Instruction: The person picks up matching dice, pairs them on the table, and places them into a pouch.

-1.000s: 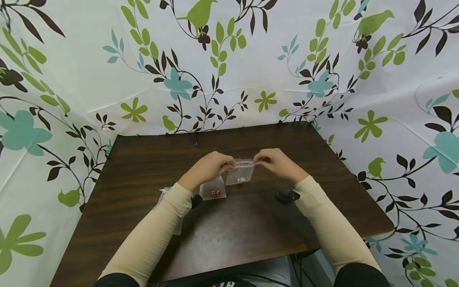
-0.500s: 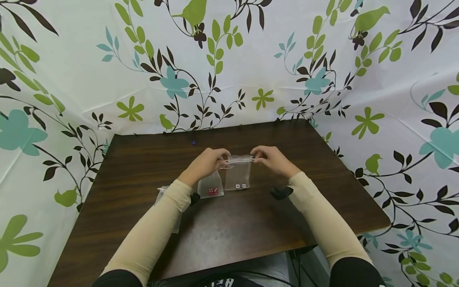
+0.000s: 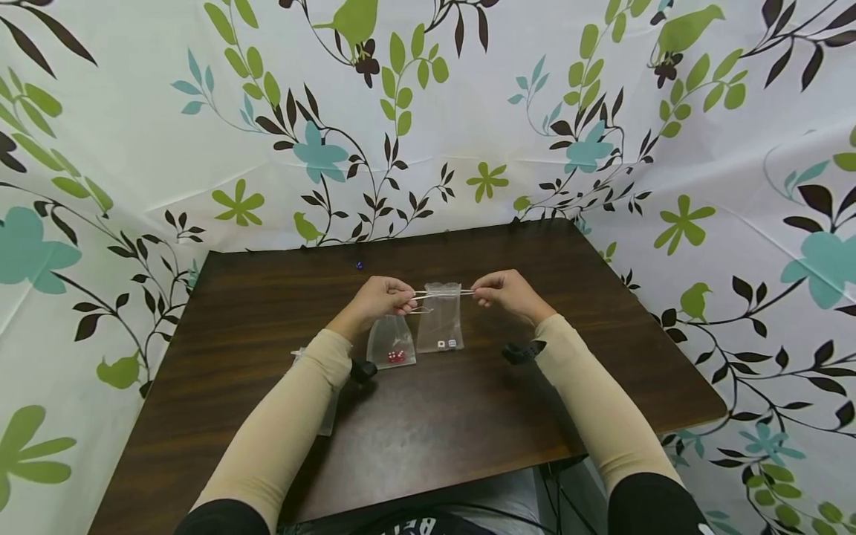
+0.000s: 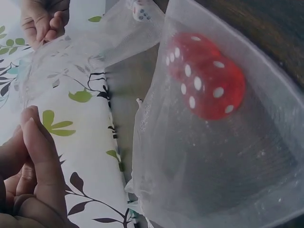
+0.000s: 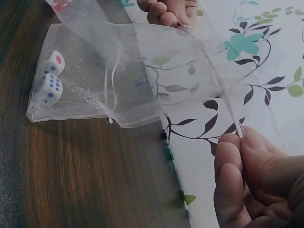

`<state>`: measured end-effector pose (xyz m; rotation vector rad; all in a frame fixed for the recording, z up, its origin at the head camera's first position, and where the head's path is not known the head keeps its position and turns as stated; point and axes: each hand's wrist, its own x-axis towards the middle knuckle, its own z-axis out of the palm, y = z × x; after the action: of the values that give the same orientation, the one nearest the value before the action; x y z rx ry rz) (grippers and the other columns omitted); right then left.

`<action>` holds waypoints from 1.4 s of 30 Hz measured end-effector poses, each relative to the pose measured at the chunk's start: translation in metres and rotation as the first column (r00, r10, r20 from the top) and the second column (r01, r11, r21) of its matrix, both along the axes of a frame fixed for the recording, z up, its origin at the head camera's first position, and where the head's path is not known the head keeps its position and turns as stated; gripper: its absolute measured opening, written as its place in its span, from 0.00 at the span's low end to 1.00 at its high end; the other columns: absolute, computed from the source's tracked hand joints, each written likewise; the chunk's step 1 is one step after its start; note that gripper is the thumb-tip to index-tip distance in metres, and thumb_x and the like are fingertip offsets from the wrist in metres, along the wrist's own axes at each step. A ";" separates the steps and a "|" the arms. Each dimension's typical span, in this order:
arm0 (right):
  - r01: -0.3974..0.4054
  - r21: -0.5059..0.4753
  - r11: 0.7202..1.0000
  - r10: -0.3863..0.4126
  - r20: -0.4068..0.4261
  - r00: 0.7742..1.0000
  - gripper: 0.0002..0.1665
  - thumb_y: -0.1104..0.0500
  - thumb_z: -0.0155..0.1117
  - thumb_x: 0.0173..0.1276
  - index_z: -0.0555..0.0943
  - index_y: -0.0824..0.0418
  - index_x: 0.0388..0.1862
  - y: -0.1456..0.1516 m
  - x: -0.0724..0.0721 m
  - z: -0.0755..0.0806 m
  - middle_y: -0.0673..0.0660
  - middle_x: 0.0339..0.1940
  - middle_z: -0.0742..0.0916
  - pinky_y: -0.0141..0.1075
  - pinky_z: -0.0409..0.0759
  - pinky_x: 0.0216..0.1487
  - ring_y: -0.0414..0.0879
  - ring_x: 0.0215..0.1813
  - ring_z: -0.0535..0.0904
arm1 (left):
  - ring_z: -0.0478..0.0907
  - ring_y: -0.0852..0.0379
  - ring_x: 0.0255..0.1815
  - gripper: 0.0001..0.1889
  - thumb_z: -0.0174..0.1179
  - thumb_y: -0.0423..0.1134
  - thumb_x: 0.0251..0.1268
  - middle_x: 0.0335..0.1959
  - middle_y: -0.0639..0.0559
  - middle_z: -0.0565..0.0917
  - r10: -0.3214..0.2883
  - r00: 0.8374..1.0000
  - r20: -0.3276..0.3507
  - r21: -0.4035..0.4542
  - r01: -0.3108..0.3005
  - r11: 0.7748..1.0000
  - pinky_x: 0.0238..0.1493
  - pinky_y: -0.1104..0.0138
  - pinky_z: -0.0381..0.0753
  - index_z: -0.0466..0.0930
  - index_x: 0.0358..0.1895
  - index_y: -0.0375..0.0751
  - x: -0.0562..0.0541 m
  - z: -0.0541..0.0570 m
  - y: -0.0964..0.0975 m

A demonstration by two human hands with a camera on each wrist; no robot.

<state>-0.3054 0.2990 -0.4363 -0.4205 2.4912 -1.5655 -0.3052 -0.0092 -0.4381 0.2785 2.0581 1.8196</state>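
Observation:
A sheer white drawstring pouch (image 3: 439, 323) hangs between my two hands, its top gathered along the cord. Two white dice (image 5: 51, 88) lie at its bottom. My left hand (image 3: 383, 299) pinches the cord ends on one side between thumb and fingertips. On the other side, the cord's opposite ends (image 5: 232, 116) are pinched by my right hand (image 3: 507, 293). Just left of this pouch, below my left hand, is a second sheer pouch (image 3: 388, 338) with red dice (image 4: 209, 80) in it; its top is partly hidden by that hand in the head view.
Another whitish pouch (image 3: 328, 423) lies on the dark wooden table (image 3: 428, 431), mostly covered by my left forearm. A small blue die (image 3: 359, 265) sits near the table's far edge. Patterned cloth (image 3: 428, 111) hangs behind the table.
My hands have gone from the pouch's top corners to its cord ends and moved slightly apart. The cord is drawn out both ways, and the pouch's top has bunched narrower.

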 end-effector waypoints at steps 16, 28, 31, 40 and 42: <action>0.090 -0.138 0.986 -0.077 0.097 0.992 0.12 0.72 0.61 0.73 0.82 0.79 0.51 0.010 0.003 0.003 0.67 0.39 0.89 0.43 0.86 0.46 0.47 0.36 0.87 | 0.84 0.61 0.29 0.17 0.58 0.27 0.74 0.36 0.37 0.88 -0.010 1.000 0.023 0.011 0.010 1.000 0.41 0.66 0.86 0.73 0.58 0.15 -0.005 0.001 -0.008; 0.125 -0.139 0.982 -0.111 0.102 0.989 0.16 0.70 0.61 0.74 0.79 0.80 0.56 0.020 0.006 -0.007 0.78 0.49 0.84 0.59 0.78 0.57 0.43 0.36 0.87 | 0.84 0.62 0.27 0.15 0.58 0.27 0.74 0.34 0.38 0.88 -0.008 1.000 -0.004 0.056 0.008 0.998 0.35 0.69 0.85 0.76 0.55 0.15 -0.002 -0.009 -0.009; 0.140 -0.149 0.979 -0.126 0.100 0.987 0.16 0.70 0.61 0.73 0.80 0.79 0.55 0.022 0.006 -0.005 0.77 0.49 0.85 0.59 0.78 0.56 0.44 0.36 0.87 | 0.84 0.63 0.27 0.16 0.59 0.28 0.73 0.37 0.35 0.88 -0.003 1.000 -0.020 0.041 0.003 0.999 0.39 0.66 0.86 0.76 0.56 0.16 -0.005 -0.009 -0.009; 0.145 -0.195 0.970 -0.128 0.098 0.987 0.16 0.72 0.61 0.73 0.78 0.82 0.55 0.022 0.002 -0.006 0.62 0.38 0.90 0.45 0.86 0.47 0.43 0.35 0.87 | 0.84 0.62 0.26 0.17 0.58 0.27 0.74 0.32 0.41 0.88 0.000 1.000 -0.012 0.051 0.001 0.999 0.43 0.61 0.86 0.74 0.56 0.13 -0.007 -0.009 -0.013; 0.142 -0.204 0.969 -0.125 0.096 0.988 0.16 0.73 0.60 0.73 0.78 0.83 0.55 0.021 0.002 -0.005 0.63 0.39 0.89 0.45 0.86 0.47 0.43 0.34 0.87 | 0.84 0.62 0.26 0.17 0.59 0.28 0.74 0.35 0.35 0.88 0.001 1.000 -0.017 0.053 -0.001 0.999 0.43 0.61 0.86 0.74 0.56 0.13 -0.007 -0.009 -0.014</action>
<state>-0.3032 0.3204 -0.4418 -0.2130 2.3451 -1.8677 -0.3120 -0.0227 -0.4467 0.3081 2.0235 1.8810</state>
